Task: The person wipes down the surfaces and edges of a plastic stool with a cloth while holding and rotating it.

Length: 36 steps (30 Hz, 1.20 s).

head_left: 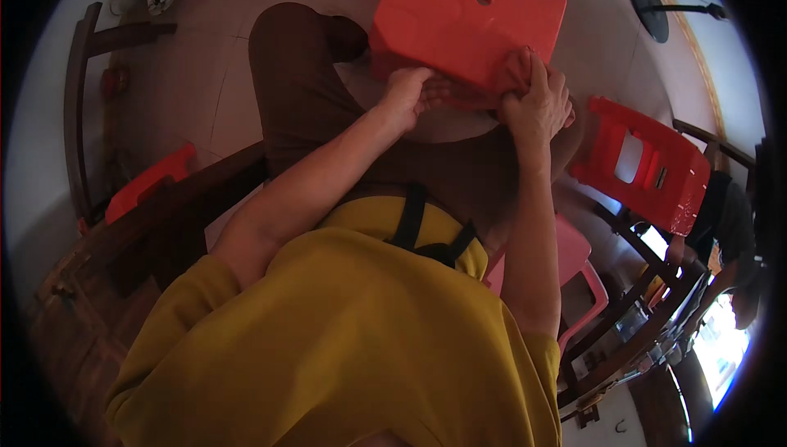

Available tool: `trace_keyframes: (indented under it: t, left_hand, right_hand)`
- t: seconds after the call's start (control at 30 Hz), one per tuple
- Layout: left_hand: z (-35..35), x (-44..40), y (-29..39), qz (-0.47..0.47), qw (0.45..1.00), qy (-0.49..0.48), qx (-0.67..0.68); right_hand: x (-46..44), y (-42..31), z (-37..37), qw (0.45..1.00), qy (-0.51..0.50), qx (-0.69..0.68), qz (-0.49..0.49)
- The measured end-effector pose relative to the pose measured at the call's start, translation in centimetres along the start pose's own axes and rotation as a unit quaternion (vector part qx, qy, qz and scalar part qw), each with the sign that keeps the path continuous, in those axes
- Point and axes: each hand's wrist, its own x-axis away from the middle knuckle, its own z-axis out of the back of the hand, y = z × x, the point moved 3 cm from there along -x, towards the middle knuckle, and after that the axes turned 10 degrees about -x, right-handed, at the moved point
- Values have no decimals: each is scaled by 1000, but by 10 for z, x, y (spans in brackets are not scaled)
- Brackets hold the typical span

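Note:
A red plastic stool with a small round hole in its seat is in front of me, between and beyond my knees. My left hand curls its fingers at the stool's near left side, gripping it there. At the near right corner my right hand is closed on a crumpled red cloth, which presses against the stool's edge. Part of the cloth is hidden under the fingers. The stool's legs are mostly out of sight below the seat.
Another red stool lies to the right, near a pink plastic seat. A black round base with a pole stands at the upper right. Dark wooden furniture is at the left, with a red plastic piece beside it.

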Motion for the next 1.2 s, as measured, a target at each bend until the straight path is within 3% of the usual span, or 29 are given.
trace_keyframes:
  t: [0.27,0.43,0.5,0.8,1.0,1.2]
  left_hand:
    - [-3,5,-1,-2,1000,10,-20]
    - [-1,-1,7,16,995,-67,-67]
    - [-2,-3,5,68,994,-85,7]
    - [-3,26,47,89,972,-120,184]
    - [-2,37,56,102,967,-113,204]
    - [0,31,41,67,983,-103,138]
  right_hand:
    - [-3,-8,-1,999,-29,38,17]
    - [-5,-12,4,998,-26,48,13]
    - [-4,-14,7,998,-50,31,5]
    - [-3,-13,5,999,-50,18,-6]
    - [-2,-10,3,999,-18,35,24]
    - [-2,-8,4,999,-25,34,11]
